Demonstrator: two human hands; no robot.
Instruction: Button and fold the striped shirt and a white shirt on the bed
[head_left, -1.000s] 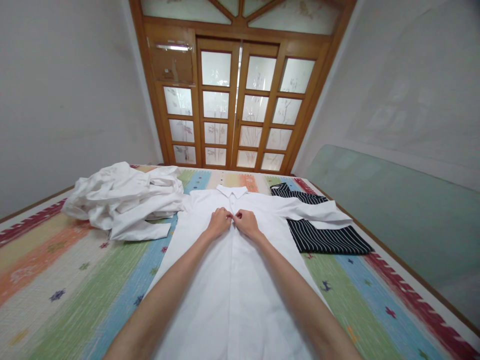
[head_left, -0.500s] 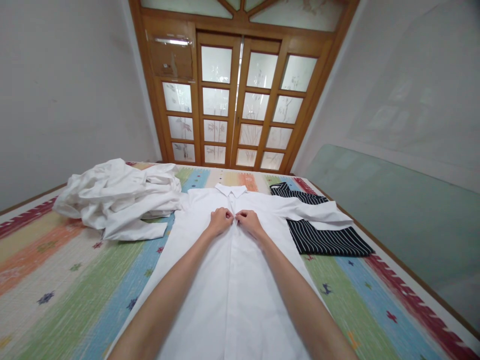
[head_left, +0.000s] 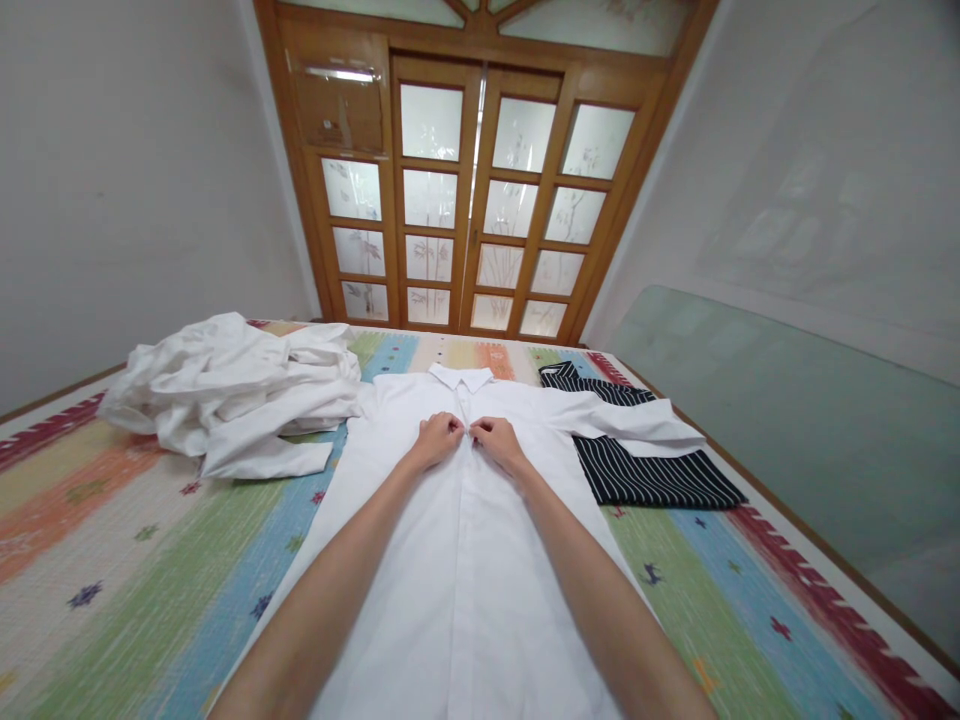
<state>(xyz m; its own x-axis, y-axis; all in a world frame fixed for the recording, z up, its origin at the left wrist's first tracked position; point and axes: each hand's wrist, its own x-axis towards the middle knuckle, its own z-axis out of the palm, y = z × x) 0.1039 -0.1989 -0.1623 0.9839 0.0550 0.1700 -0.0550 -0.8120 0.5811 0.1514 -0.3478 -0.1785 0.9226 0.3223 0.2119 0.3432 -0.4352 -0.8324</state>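
A white collared shirt [head_left: 420, 590] lies face up in front of me, its collar at the far end and one sleeve stretched out to the right. My left hand [head_left: 439, 440] is closed in a pinch on the shirt's front opening, a little below the collar. Right beside it, my right hand [head_left: 496, 441] pinches the other edge of the same opening. The fingertips of both hands nearly meet at the placket. Any button between them is too small to make out.
A heap of crumpled white clothing [head_left: 232, 390] lies to the left. On the right, a folded black-and-white striped garment [head_left: 660, 475] sits partly under the shirt's sleeve. A striped colourful cloth [head_left: 150, 580] covers the surface. Walls rise on both sides, with wooden glazed doors [head_left: 465, 200] beyond.
Both hands stay at the same spot on the shirt front, with barely any finger movement visible. The whole view has shifted very slightly.
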